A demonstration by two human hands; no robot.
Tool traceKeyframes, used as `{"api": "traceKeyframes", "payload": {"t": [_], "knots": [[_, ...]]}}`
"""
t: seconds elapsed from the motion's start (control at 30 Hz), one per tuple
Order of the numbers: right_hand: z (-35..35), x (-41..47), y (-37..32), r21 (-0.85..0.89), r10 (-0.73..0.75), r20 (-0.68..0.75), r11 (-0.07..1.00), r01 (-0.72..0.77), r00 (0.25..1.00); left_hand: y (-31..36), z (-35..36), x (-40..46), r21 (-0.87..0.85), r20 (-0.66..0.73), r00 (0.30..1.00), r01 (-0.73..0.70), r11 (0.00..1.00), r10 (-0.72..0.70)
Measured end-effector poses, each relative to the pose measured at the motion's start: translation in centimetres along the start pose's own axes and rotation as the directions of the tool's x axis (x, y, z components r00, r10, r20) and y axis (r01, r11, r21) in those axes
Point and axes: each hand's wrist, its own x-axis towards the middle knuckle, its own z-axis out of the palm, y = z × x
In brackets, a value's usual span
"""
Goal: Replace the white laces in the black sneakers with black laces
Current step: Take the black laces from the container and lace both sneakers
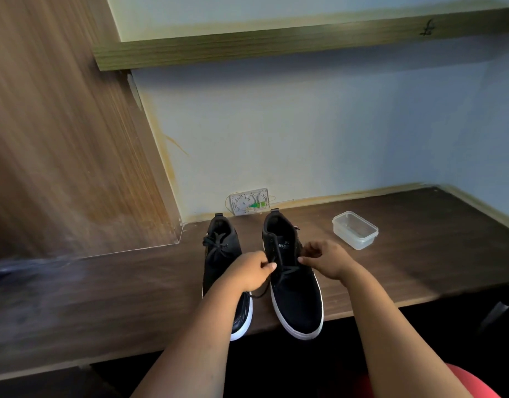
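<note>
Two black sneakers with white soles stand side by side on a dark wooden desk (405, 254), toes toward the near edge and heels toward the far wall.

The left sneaker (221, 254) carries a black lace already threaded and tied in a bow (216, 242) near its opening. Its toe reaches the near edge of the desk and is partly covered by the left forearm.

The right sneaker (296, 300) is partly laced with a black lace (286, 270); crossings show over the lower eyelets, while the upper eyelets beside the printed tongue look unthreaded. One loose end (260, 294) of the lace trails off the shoe's left side onto the desk, between the two sneakers.

The left hand (252, 271) is closed, fingers and thumb pinching the lace at the left side of the right sneaker's eyelet row. The right hand (323, 258) is closed in a pinch at the right side of the same row; the strand it holds is hidden by the fingers, though its grip sits on the lacing.

A clear plastic container (355, 229) without a lid stands to the right of the sneakers, well apart from them. A white wall plate (249, 201) with a green part is set on the far wall, just behind the sneakers. A wooden shelf (276, 43) runs above.
</note>
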Motion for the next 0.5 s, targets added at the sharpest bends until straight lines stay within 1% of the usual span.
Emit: {"api": "traceKeyframes", "payload": {"t": [0.1, 0.23, 0.33, 0.43, 0.5], "knots": [[0.6, 0.3, 0.3, -0.06, -0.012, -0.027, 0.998, 0.011, 1.0, 0.2, 0.2, 0.3, 0.06, 0.006, 0.998, -0.057, 0.997, 0.057], [0.4, 0.7, 0.8, -0.03, 0.048, -0.089, 0.998, -0.051, 0.995, 0.2, -0.2, -0.1, -0.079, -0.03, 0.999, -0.033, 0.996, 0.031], [-0.4, 0.9, 1.2, -0.037, 0.116, -0.196, 0.991, -0.126, 0.974, -0.5, -2.2, -0.5, -0.205, -0.176, 0.984, 0.0, 0.979, -0.037], [-1.4, 1.1, 1.8, -0.065, 0.179, -0.274, 0.977, -0.204, 0.945, -1.8, -4.6, -1.6, -0.307, -0.334, 0.935, 0.011, 0.952, -0.119], [-1.7, 1.1, 1.9, -0.05, 0.215, -0.3, 0.969, -0.24, 0.929, -2.8, -5.4, -2.2, -0.356, -0.387, 0.904, 0.034, 0.934, -0.18]]}}
